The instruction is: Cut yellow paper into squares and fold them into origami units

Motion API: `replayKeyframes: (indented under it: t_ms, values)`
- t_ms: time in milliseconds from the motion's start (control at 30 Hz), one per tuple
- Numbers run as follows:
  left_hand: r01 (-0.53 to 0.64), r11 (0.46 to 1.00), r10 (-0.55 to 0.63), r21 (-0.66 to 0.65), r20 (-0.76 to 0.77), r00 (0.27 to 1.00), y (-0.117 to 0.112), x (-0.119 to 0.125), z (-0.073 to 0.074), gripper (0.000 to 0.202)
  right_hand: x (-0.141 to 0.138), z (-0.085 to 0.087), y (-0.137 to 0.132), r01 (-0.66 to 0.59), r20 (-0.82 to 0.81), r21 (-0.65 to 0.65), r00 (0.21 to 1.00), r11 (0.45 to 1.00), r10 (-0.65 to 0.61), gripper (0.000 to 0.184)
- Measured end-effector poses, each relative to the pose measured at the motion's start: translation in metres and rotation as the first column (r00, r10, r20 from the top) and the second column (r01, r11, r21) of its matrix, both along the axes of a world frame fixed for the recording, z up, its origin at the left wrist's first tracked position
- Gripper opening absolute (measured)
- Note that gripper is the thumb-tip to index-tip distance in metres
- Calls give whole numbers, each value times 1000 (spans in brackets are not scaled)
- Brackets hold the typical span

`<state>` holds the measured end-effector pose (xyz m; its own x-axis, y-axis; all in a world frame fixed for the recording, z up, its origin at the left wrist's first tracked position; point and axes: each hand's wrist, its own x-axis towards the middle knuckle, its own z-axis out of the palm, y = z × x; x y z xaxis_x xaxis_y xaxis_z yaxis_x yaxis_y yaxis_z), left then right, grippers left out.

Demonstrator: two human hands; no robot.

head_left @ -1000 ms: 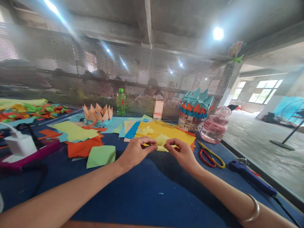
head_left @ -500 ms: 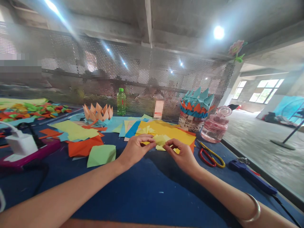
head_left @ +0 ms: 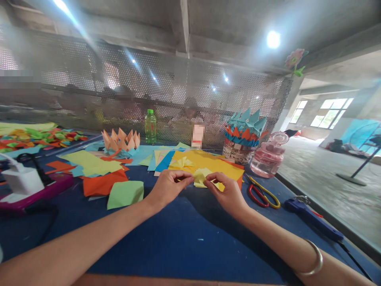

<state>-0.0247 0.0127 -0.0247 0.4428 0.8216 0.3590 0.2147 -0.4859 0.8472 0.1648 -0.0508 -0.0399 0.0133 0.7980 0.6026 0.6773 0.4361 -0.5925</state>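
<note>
Both my hands hold a small pale yellow folded paper piece (head_left: 200,175) just above the blue table (head_left: 184,238). My left hand (head_left: 168,186) pinches its left edge with thumb and fingers closed. My right hand (head_left: 226,190) pinches its right side, fingers curled. Behind the piece lies a stack of yellow paper sheets (head_left: 217,165) with another folded yellow piece (head_left: 181,163) on it.
Scissors with red and yellow handles (head_left: 262,192) and a blue tool (head_left: 312,216) lie to the right. A pink jar (head_left: 269,157), a paper-crowned basket (head_left: 243,137), a green bottle (head_left: 150,127), an orange paper crown (head_left: 120,141) and loose coloured sheets (head_left: 98,171) fill the back. A white charger (head_left: 22,180) sits at the left.
My two hands have drawn closer together on the yellow piece and lifted it slightly; the fold has tightened between the fingers. Nothing else on the table moved.
</note>
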Motion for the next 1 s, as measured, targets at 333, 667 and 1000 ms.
replayKeyframes:
  t_ms: [333,667,1000]
  values:
    - [25,998,-22,-51,69,997,-1,0,4,10,-3,1,-1,-31,-95,-66,995,997,25,17]
    - [1,986,14,-166,88,996,-2,1,6,8,0,-1,3,-33,-158,-108,987,994,16,20]
    - [50,986,-32,-161,112,993,0,1,1,9,-3,1,0,-15,-213,-56,977,998,2,22]
